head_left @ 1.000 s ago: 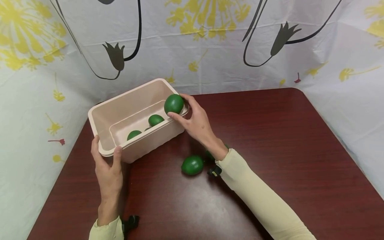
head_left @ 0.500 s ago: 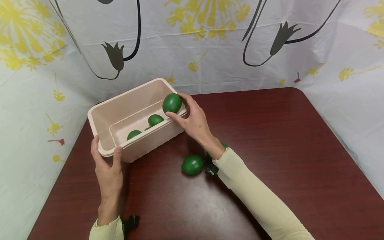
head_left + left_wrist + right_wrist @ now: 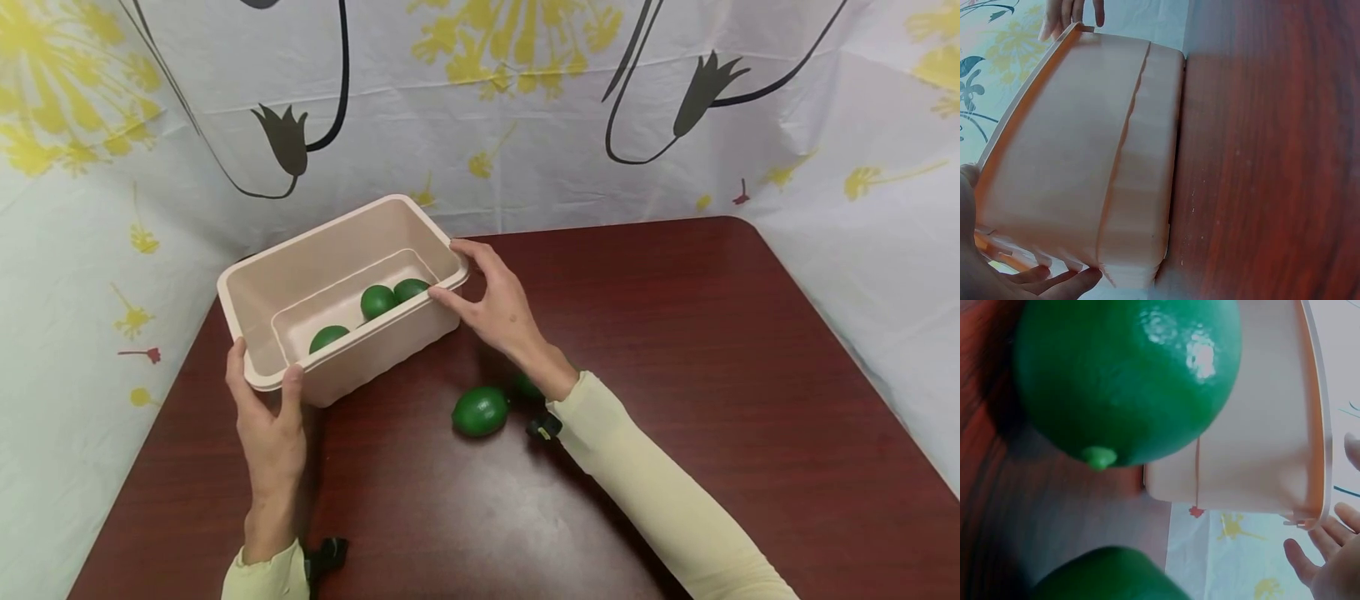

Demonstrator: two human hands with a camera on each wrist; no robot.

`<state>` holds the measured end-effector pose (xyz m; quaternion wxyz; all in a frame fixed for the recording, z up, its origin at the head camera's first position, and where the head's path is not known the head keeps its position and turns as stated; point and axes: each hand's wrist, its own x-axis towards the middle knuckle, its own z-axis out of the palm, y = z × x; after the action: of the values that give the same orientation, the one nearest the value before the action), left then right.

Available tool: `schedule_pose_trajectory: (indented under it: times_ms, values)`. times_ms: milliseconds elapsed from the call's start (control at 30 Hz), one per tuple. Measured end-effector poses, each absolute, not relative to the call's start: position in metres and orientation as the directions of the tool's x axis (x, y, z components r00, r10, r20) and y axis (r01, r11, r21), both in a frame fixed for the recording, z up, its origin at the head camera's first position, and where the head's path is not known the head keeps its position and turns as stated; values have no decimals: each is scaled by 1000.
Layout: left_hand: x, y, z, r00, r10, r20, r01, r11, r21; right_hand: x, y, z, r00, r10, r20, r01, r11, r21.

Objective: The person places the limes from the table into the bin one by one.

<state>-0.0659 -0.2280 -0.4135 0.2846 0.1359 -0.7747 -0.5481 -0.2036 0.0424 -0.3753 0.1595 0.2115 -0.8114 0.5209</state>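
Observation:
A beige plastic bin (image 3: 390, 350) stands at the back left of the table. My left hand (image 3: 268, 442) grips its near left corner, thumb on the front rim and fingers along the short side (image 3: 1041, 284). At the bin's right corner my right hand (image 3: 502, 308) has thumb and fingers spread over the rim, holding no fruit. Green limes lie inside, including a left one (image 3: 328, 337), a middle one (image 3: 378, 302) and a right one (image 3: 412, 289), partly hidden by the front wall. One lime (image 3: 480, 411) lies on the table; another lime (image 3: 527, 385) is partly behind my right wrist.
The dark reddish wooden table (image 3: 675, 375) extends to the right and front. A white cloth (image 3: 540, 167) with yellow and grey flower prints hangs behind and at both sides. In the right wrist view a large lime (image 3: 1129, 375) fills the upper left.
My right hand has let go of the lime that it held over the bin's right end; that lime now lies inside with the others. The left hand has kept its place.

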Motion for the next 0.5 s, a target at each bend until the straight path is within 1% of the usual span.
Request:
schedule_pose_trajectory:
  times_ms: [367, 500]
  values:
    - [-67, -227, -413, -795, -531, 293, 96, 367, 925, -193, 58, -384, -818, -179, 547, -568, 406, -716]
    - [-66, -228, -413, -797, -533, 285, 91, 360, 928, -190, 62, -386, -818, -185, 545, -569, 401, -718]
